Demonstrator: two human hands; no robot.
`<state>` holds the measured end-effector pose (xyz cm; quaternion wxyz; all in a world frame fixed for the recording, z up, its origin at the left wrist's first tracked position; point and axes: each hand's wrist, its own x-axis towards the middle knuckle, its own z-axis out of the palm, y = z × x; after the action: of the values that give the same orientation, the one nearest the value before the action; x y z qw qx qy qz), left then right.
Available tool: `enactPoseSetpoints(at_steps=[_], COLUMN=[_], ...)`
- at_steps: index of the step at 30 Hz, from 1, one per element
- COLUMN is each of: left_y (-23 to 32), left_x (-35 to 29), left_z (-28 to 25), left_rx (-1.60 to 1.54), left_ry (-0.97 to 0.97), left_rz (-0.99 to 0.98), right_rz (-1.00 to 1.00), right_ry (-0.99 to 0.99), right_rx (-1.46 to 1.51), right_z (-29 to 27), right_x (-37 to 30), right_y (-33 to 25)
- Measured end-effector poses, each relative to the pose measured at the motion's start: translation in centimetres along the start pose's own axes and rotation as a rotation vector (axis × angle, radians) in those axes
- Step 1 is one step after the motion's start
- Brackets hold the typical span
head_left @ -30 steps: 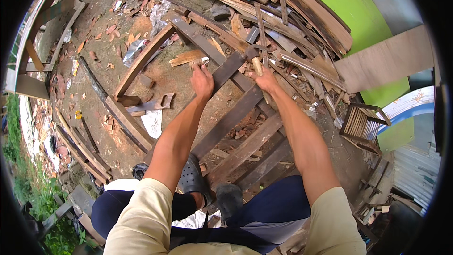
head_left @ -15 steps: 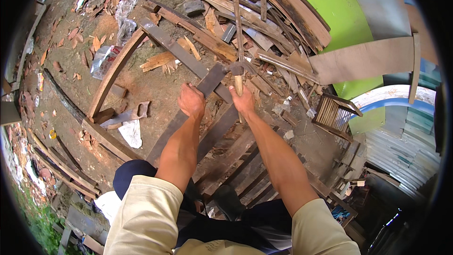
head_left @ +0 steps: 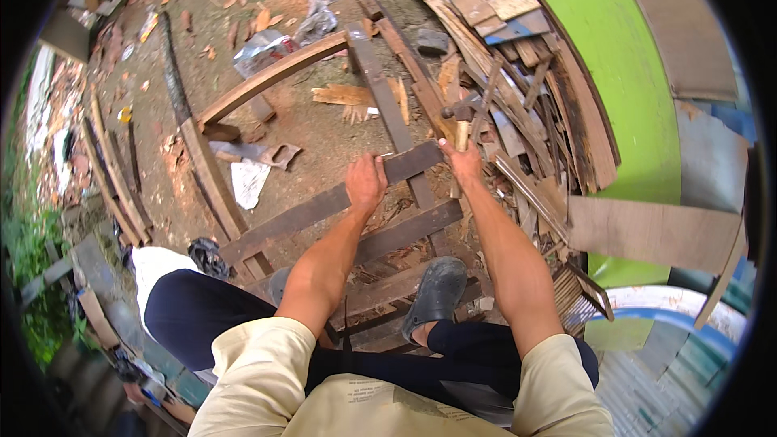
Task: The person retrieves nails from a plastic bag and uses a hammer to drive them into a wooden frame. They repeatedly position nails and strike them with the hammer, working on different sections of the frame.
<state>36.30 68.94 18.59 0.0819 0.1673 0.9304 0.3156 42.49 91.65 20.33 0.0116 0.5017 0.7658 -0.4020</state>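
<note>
My right hand [head_left: 463, 163] is closed round the pale wooden handle of a hammer [head_left: 462, 114], whose dark head points up and away from me. That hand is also against the far right end of a dark wooden plank [head_left: 324, 204]. Farther along the same plank, my left hand [head_left: 367, 182] is closed on it. A thin, light sliver, perhaps a nail, shows by its fingertips. The plank lies slantwise across a wooden frame, crossing a long grey-brown beam [head_left: 380, 85]. A second dark plank [head_left: 409, 231] lies nearer to me, roughly alongside.
A handsaw [head_left: 279, 155] lies on the dirt inside the frame, beside a white scrap [head_left: 249, 182]. Scrap boards [head_left: 518, 73] are heaped at the far right, before a green panel [head_left: 615, 73]. A slatted wooden piece [head_left: 573, 299] is at right. My shoe [head_left: 435, 295] stands by the planks.
The view has swung round, so the scene lies turned. The plank's far end now sits beside my right hand, and the hammer stays in that hand. My left hand remains on the plank.
</note>
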Motion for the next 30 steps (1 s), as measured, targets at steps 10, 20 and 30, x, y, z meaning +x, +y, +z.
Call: enactPoseSetpoints(at_steps=[10, 20, 30], left_y=[0.0, -1.1, 1.9], left_x=[-2.4, -1.9, -1.9], left_z=[-0.4, -0.1, 0.4], left_rx=[-0.312, -0.458, -0.260], left_ry=[0.084, -0.085, 0.072], left_rz=[-0.044, -0.280, 0.060], right_rz=[-0.049, -0.037, 0.004], right_ry=[-0.391, -0.358, -0.232], right_rx=[0.380, 0.016, -0.040], right_z=[3.2, 1.9, 2.5], right_x=[3.6, 2.0, 0.4], right_y=[3.9, 2.3, 1.1])
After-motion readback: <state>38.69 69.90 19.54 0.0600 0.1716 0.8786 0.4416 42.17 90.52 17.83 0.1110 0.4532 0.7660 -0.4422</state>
